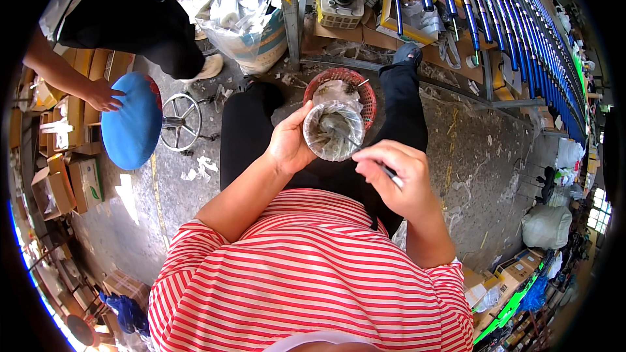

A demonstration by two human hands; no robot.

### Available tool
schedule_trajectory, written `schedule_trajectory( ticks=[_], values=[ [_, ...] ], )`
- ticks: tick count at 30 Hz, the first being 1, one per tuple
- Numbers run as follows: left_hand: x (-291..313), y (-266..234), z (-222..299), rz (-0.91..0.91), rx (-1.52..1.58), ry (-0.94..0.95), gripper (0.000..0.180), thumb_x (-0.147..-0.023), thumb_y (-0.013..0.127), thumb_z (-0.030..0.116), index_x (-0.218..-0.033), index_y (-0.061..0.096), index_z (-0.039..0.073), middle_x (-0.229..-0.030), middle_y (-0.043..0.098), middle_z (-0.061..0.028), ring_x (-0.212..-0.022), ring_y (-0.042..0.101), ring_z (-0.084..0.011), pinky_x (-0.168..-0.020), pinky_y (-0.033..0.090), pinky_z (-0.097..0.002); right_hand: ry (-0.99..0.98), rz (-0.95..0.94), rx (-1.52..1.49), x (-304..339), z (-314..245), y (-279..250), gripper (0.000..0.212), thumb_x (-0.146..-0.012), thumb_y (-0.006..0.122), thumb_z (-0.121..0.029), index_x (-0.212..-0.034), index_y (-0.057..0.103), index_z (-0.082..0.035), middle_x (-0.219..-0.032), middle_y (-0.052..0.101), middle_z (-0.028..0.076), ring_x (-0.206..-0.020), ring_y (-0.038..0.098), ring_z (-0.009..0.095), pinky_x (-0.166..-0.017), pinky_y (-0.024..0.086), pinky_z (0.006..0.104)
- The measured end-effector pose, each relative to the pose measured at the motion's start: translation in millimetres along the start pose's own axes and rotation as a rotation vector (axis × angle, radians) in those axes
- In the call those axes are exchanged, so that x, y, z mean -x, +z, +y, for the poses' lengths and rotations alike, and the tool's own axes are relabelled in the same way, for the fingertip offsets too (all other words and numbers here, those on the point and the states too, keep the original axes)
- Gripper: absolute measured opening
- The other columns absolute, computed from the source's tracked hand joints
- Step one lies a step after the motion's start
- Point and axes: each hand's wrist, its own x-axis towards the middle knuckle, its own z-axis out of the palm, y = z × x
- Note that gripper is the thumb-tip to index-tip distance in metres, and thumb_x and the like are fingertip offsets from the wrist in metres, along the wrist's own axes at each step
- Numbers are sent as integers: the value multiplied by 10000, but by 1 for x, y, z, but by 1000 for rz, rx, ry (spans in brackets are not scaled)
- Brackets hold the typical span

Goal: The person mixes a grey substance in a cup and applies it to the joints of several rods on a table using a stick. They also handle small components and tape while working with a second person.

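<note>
My left hand [291, 142] is closed around the side of a round cup [310, 127] that looks lined with clear plastic film. Greyish material lies inside, too unclear to name. Between the fingers of my right hand [405, 179] is a thin dark stick [352, 141], perhaps a brush handle. It slants down into the cup, and its far end cannot be made out. Just beyond the cup, between my knees, stands a red plastic basket [370, 101] with crumpled, stained film and another thin stick in it.
At the left, another person's hand [104, 95] touches a tilted blue stool seat [132, 127]; its wheel-like base [181, 122] rests beside it. A rack of blue rods [479, 16] runs ahead and right. A lined sack [257, 39] stands ahead; cardboard boxes [85, 182] line the left.
</note>
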Motion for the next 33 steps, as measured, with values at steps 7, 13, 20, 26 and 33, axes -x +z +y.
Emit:
schedule_trajectory(
  ticks=[7, 13, 20, 26, 33],
  values=[
    [-1, 4, -3, 95, -81, 76, 402, -914, 387, 345, -1037, 549, -1, -1022, 595, -122, -958, 554, -242, -891, 422, -371, 7, -230, 16, 2, -4, 4, 250, -843, 518, -71, -610, 506, 19, -543, 506, 106, -473, 517, 235, -450, 400, 312],
    [-3, 7, -10, 211, -134, 65, 354, -897, 449, 326, -1002, 557, 6, -980, 606, -110, -902, 576, -221, -827, 463, -373, -172, -115, 54, -2, -2, 22, 216, -816, 546, -70, -621, 506, 15, -557, 499, 145, -487, 511, 305, -454, 397, 373],
    [-3, 4, -12, 226, -122, 131, 316, -901, 449, 302, -968, 561, 13, -923, 614, -111, -859, 586, -227, -803, 479, -368, -66, -141, 178, -1, 2, 13, 181, -793, 574, -83, -648, 498, -6, -581, 499, 118, -517, 525, 280, -469, 406, 367],
    [-2, 1, -3, 248, -131, 158, 334, -910, 427, 314, -967, 565, 15, -938, 611, -110, -869, 583, -221, -810, 472, -373, -44, -235, 125, 1, -1, -1, 201, -803, 561, -83, -634, 516, 16, -566, 500, 129, -493, 519, 293, -448, 396, 371],
    [-5, 3, -7, 212, -76, 194, 345, -912, 414, 326, -973, 564, 22, -949, 609, -101, -868, 584, -221, -809, 473, -367, -166, -214, 149, 6, 3, 21, 174, -788, 581, -80, -649, 512, -2, -583, 496, 127, -522, 516, 297, -473, 401, 370]
  ],
)
